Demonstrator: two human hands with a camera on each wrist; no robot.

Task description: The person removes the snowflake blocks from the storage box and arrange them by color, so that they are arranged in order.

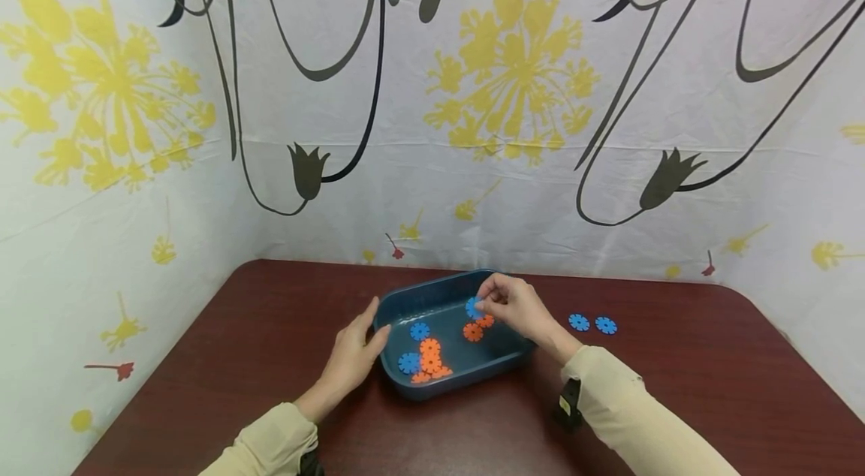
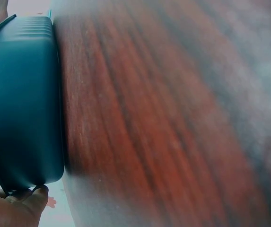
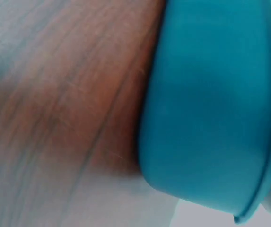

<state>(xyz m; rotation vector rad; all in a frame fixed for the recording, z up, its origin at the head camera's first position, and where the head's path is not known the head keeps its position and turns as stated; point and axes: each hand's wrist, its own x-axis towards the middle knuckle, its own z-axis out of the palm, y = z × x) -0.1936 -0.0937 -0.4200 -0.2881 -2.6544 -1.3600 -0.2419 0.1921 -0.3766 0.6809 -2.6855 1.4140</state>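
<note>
A dark teal plastic tray (image 1: 459, 371) sits on the table with notched plastic discs inside. My left hand (image 1: 351, 348) grips its left end, thumb at the rim and fingers along the outer side; fingertips (image 2: 38, 198) show at the tray's corner in the left wrist view. Over the right half, my right hand (image 1: 516, 307) pinches a blue notched disc (image 1: 471, 306) between thumb and forefinger. Just below that disc lie orange discs (image 1: 473, 332). More orange discs (image 1: 430, 356) cluster at the left front, near two blue discs (image 1: 420, 331). In the right wrist view the tray's wall (image 3: 211, 104) hides most of the hand.
Two more blue discs (image 1: 592, 323) lie on the dark red wood-grain table (image 1: 270, 341), right of the tray. A patterned white cloth (image 1: 419, 183) hangs behind the table and along its sides.
</note>
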